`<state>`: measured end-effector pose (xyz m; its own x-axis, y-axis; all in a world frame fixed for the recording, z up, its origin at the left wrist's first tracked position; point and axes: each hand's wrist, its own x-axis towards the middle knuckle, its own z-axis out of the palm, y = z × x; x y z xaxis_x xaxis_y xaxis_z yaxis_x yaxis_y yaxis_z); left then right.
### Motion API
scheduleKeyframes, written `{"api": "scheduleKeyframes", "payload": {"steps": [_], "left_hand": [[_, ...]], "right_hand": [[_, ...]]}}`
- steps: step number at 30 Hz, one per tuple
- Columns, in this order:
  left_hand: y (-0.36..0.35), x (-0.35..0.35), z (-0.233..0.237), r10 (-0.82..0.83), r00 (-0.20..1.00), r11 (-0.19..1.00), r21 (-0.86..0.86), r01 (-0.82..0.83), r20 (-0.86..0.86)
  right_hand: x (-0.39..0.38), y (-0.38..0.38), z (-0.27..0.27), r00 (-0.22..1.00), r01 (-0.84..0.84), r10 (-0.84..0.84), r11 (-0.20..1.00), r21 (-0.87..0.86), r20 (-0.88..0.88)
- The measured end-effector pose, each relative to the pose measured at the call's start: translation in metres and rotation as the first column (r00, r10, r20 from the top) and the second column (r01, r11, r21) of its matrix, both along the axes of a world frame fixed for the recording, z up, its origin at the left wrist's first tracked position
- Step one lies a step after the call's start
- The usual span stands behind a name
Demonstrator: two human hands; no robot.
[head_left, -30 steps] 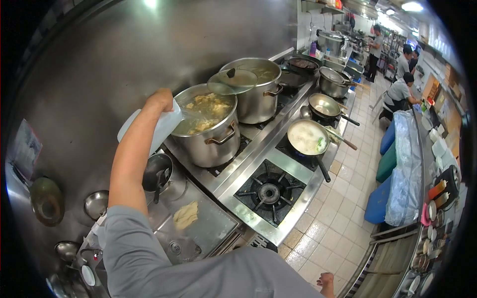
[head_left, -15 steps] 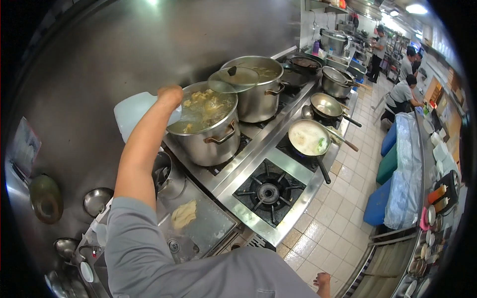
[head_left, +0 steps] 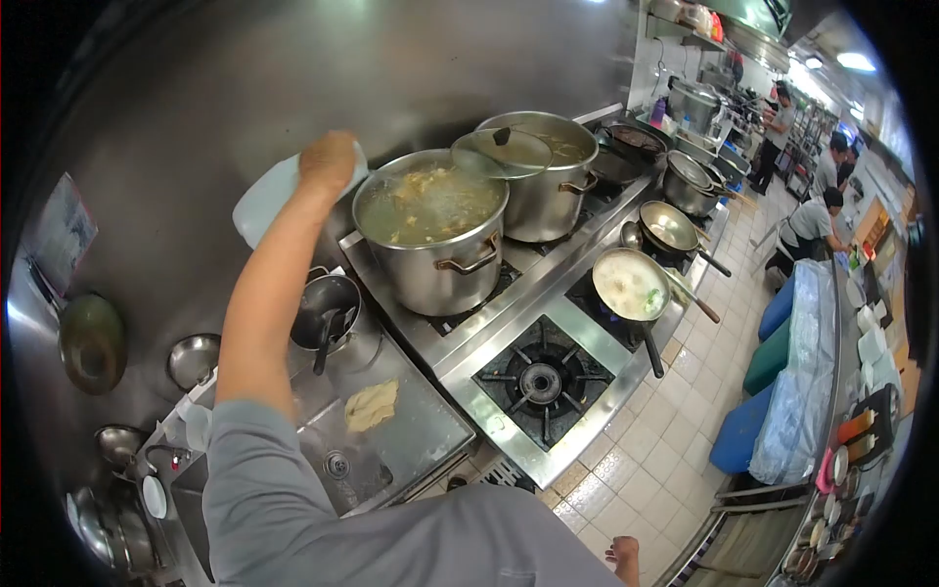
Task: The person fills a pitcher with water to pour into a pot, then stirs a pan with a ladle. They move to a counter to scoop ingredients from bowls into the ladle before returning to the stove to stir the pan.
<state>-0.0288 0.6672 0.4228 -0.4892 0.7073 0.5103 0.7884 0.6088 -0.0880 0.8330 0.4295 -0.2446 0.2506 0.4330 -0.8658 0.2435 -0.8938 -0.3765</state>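
Note:
My left hand [head_left: 328, 161] is closed round the near end of a pale, translucent plastic jug [head_left: 269, 201], held up against the steel wall just left of a large stockpot [head_left: 430, 279]. Cloudy liquid with yellowish pieces fills this pot almost to the rim. A second stockpot [head_left: 533, 201] stands behind it, with a glass lid [head_left: 501, 152] lying askew over its top. Low at the bottom edge, my right hand [head_left: 623, 553] hangs over the floor, fingers curled, with nothing visible in it.
A bare burner [head_left: 541, 382] sits in front. A frying pan [head_left: 631, 284] holds whitish liquid and something green. A smaller pot [head_left: 326, 303] with dark-handled utensils and a beige cloth [head_left: 372, 405] are on the sink counter. Several people work farther down the aisle.
My left hand has drawn the jug up and left, away from the near stockpot's rim. The liquid in that pot looks higher. My view has shifted, and my right hand still hangs low.

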Motion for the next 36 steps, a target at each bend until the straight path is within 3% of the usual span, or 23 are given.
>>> {"api": "scheduleKeyframes", "payload": {"steps": [1, 3, 5, 6, 7, 10, 11, 12, 13, 14, 15, 16, 17, 18, 19, 20, 23, 26, 29, 33, 35, 36], "left_hand": [[-0.024, -0.008, 0.002, -0.043, 0.999, 0.996, 0.082, 0.044, -0.009], [-0.088, 0.007, 0.019, 0.075, 0.991, 0.988, 0.128, -0.090, 0.114], [-0.153, -0.048, -0.016, -0.031, 0.998, 0.896, 0.440, 0.055, -0.060], [-0.200, -0.031, -0.010, 0.004, 0.990, 0.907, 0.417, -0.063, 0.140], [-0.243, 0.006, -0.011, 0.011, 0.989, 0.855, 0.511, -0.086, 0.148], [-0.365, 0.040, -0.061, 0.109, 0.912, 0.779, 0.536, -0.325, 0.395], [-0.398, 0.049, -0.089, 0.070, 0.826, 0.729, 0.536, -0.425, 0.560], [-0.431, 0.055, -0.118, 0.014, 0.720, 0.670, 0.528, -0.522, 0.694], [-0.459, 0.048, -0.166, 0.084, 0.641, 0.661, 0.439, -0.609, 0.763], [-0.482, 0.039, -0.215, 0.136, 0.556, 0.647, 0.351, -0.677, 0.820], [-0.484, 0.045, -0.240, 0.032, 0.476, 0.676, 0.331, -0.658, 0.879], [-0.497, 0.033, -0.305, -0.162, 0.429, 0.639, 0.426, -0.641, 0.889], [-0.508, 0.024, -0.368, -0.025, 0.358, 0.627, 0.293, -0.722, 0.934], [-0.510, 0.022, -0.420, 0.061, 0.337, 0.615, 0.231, -0.754, 0.939], [-0.506, 0.023, -0.464, 0.166, 0.465, 0.602, 0.285, -0.746, 0.869], [-0.504, 0.016, -0.502, 0.247, 0.338, 0.583, 0.139, -0.801, 0.908], [-0.477, 0.025, -0.540, 0.364, 0.352, 0.604, 0.070, -0.794, 0.862], [-0.466, 0.007, -0.587, 0.509, 0.193, 0.693, -0.266, -0.670, 0.839], [-0.465, 0.010, -0.613, 0.447, 0.154, 0.688, -0.228, -0.689, 0.881], [-0.461, 0.002, -0.647, 0.529, 0.191, 0.671, -0.270, -0.690, 0.827], [-0.465, 0.011, -0.657, 0.508, 0.352, 0.639, -0.069, -0.766, 0.786], [-0.475, 0.008, -0.686, 0.563, 0.412, 0.657, -0.086, -0.749, 0.716]], "right_hand": [[-0.006, 0.007, 0.004, 1.000, -0.017, 0.017, 0.999, 0.026, 0.022], [-0.016, 0.024, 0.016, 0.999, -0.032, 0.031, 0.998, 0.048, 0.020], [-0.024, 0.034, 0.022, 0.999, -0.047, 0.047, 0.997, 0.067, 0.010], [-0.020, 0.039, 0.012, 0.997, -0.034, 0.039, 0.997, 0.074, -0.071], [-0.013, 0.044, 0.002, 0.989, -0.026, 0.037, 0.997, 0.077, -0.144], [-0.024, 0.068, 0.010, 0.988, -0.095, 0.097, 0.995, 0.024, -0.121], [-0.030, 0.082, 0.010, 0.978, -0.175, 0.178, 0.984, 0.035, -0.112], [-0.029, 0.092, 0.005, 0.915, -0.391, 0.397, 0.917, 0.079, -0.074], [-0.024, 0.101, -0.008, 0.596, -0.800, 0.796, 0.578, 0.160, 0.105], [-0.013, 0.108, -0.025, 0.174, -0.981, 0.929, 0.135, 0.140, 0.328], [0.003, 0.115, -0.046, -0.109, -0.980, 0.876, -0.173, 0.094, 0.470], [0.010, 0.119, -0.048, -0.281, -0.929, 0.782, -0.368, 0.048, 0.556], [0.013, 0.132, -0.052, 0.028, -0.991, 0.966, -0.006, 0.133, 0.256], [-0.001, 0.142, -0.033, 0.526, -0.838, 0.846, 0.533, 0.113, -0.088], [-0.022, 0.150, -0.005, 0.825, -0.542, 0.526, 0.840, -0.025, -0.207], [-0.043, 0.157, 0.024, 0.868, -0.485, 0.481, 0.874, -0.009, -0.123], [-0.129, 0.161, 0.119, 0.862, -0.507, 0.500, 0.855, 0.108, 0.086], [-0.173, 0.154, 0.158, 0.849, -0.529, 0.511, 0.819, 0.222, 0.134], [-0.179, 0.126, 0.178, 0.842, -0.538, 0.517, 0.782, 0.315, 0.153], [-0.157, 0.059, 0.181, 0.847, -0.532, 0.506, 0.794, 0.295, 0.167], [-0.134, 0.023, 0.173, 0.847, -0.531, 0.508, 0.815, 0.231, 0.156], [-0.115, 0.004, 0.163, 0.854, -0.518, 0.499, 0.840, 0.161, 0.147]]}}
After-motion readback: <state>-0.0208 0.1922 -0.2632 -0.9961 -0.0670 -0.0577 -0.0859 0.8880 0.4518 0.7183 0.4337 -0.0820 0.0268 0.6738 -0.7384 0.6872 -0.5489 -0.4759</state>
